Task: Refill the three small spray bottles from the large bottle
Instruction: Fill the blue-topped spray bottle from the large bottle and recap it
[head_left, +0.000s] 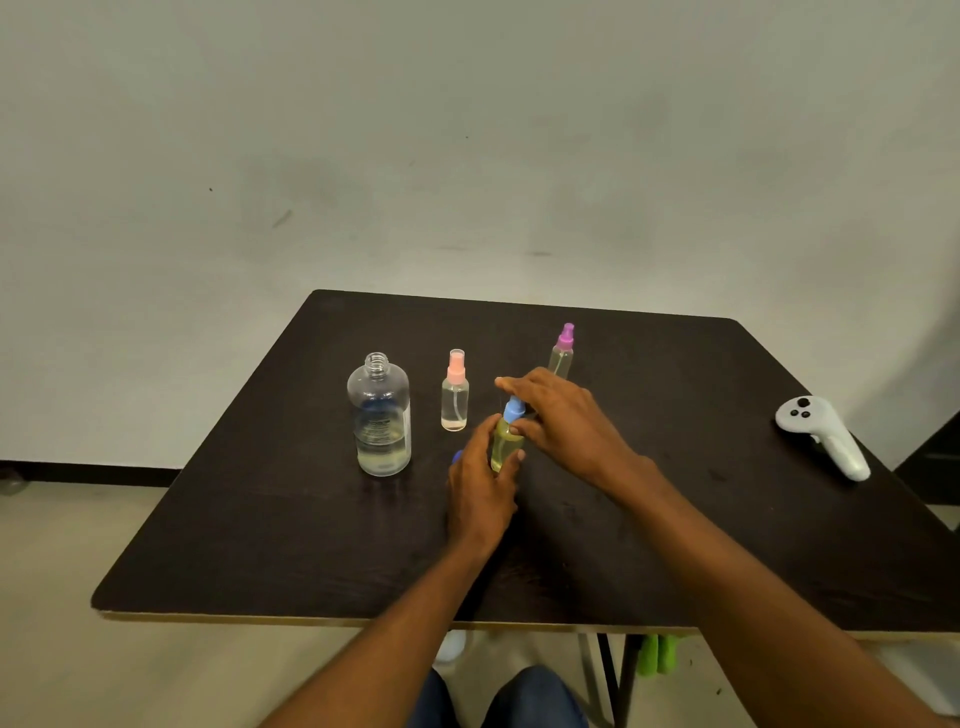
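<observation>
On the left of the dark brown wooden table (260, 519) stands a large clear plastic bottle (382, 415). It is upright and its threaded neck is open. Pale, faintly yellow liquid fills roughly its lower third, and a printed label shows through the wall. Just to its right, not touching it, a small clear spray bottle with a pink sprayer (455, 395) stands upright under a clear overcap. A thin dip tube is visible inside; its liquid level is too faint to judge.

Nearer the front edge, a little blue piece (457, 456) peeks out beside the knuckles of the left hand (480, 488). It is mostly hidden, so I cannot tell what it is. The left hand is wrapped round the body of a small clear spray bottle with a blue sprayer (505, 444), which holds yellowish liquid nearly up to its shoulder and leans slightly. Its base is covered by the hand. The right hand (561, 415) reaches in from the right and pinches the blue sprayer head between thumb and curled fingers, with the forefinger stretched out above it.

Behind the right hand stands a small clear spray bottle with a purple sprayer (563, 348). It holds pale yellow liquid, and its lower part is hidden by the hand. Far right, near the table's edge and well apart from the bottles, lies a white handheld controller with dark buttons (826, 436).
</observation>
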